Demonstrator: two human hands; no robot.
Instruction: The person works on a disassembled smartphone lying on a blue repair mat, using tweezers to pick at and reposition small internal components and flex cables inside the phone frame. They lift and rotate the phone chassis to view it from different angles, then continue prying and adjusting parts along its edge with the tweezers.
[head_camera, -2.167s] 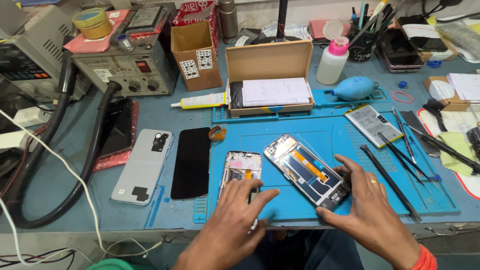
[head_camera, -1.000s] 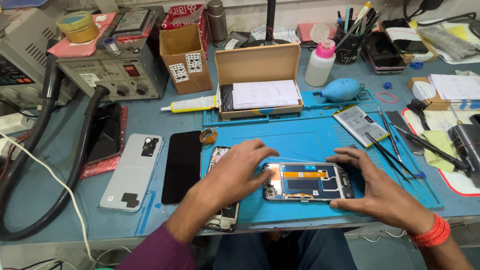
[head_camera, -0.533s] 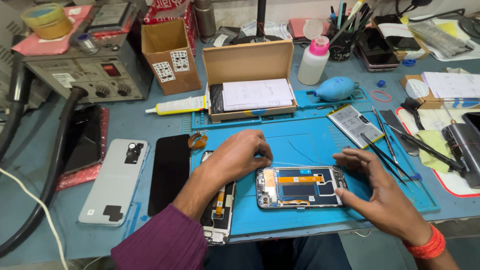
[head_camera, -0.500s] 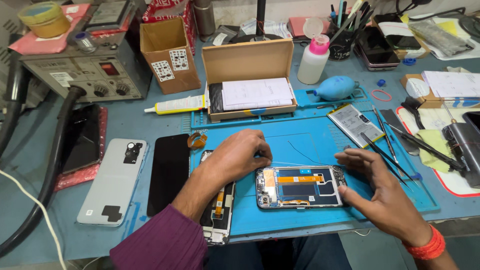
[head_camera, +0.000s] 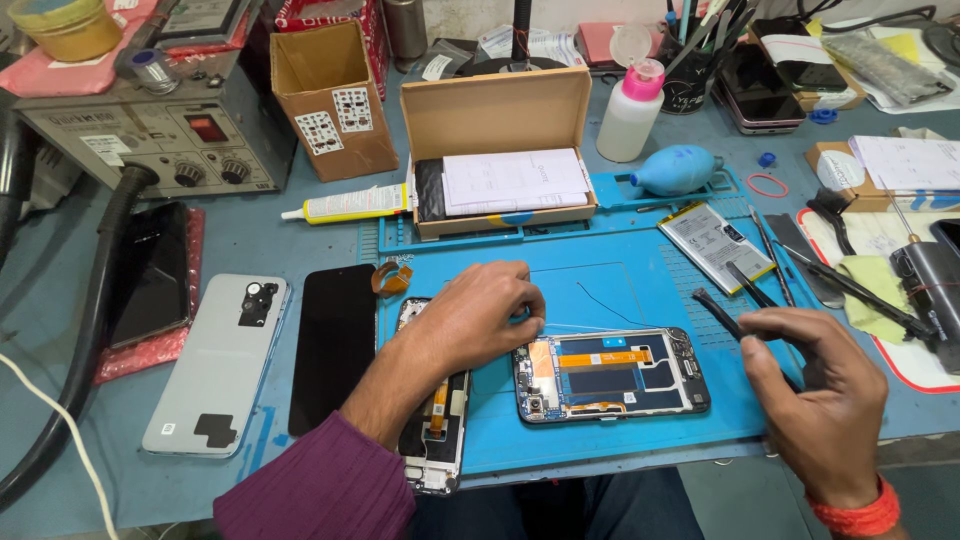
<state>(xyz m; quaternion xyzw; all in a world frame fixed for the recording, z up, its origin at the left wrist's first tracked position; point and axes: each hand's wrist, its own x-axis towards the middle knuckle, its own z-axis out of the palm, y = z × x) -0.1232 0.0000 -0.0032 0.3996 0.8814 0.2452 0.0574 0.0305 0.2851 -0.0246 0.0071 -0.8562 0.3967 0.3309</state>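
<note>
Resting nearest on the blue mat (head_camera: 620, 270), the right hand (head_camera: 815, 395) was curled shut around black tweezers (head_camera: 722, 312), tips pointing up-left, clear of the phone. Opened phone (head_camera: 610, 372) lay flat on the mat between both hands, insides up, orange flex visible. Left hand (head_camera: 475, 320) sat just left of the phone's top edge, fingertips pinched together; what they pinched was too small to tell, though a thin wire (head_camera: 605, 305) ran right from them. Its forearm crossed a second frame (head_camera: 435, 430) at the mat's left edge. Left of that on the desk (head_camera: 250, 230): black screen (head_camera: 335, 345), then grey back cover (head_camera: 220, 365). Farther back: battery (head_camera: 715, 245), glue tube (head_camera: 345, 205), open box (head_camera: 500, 150), blue blower (head_camera: 675, 170), white bottle (head_camera: 630, 110), grey station (head_camera: 150, 140).
</note>
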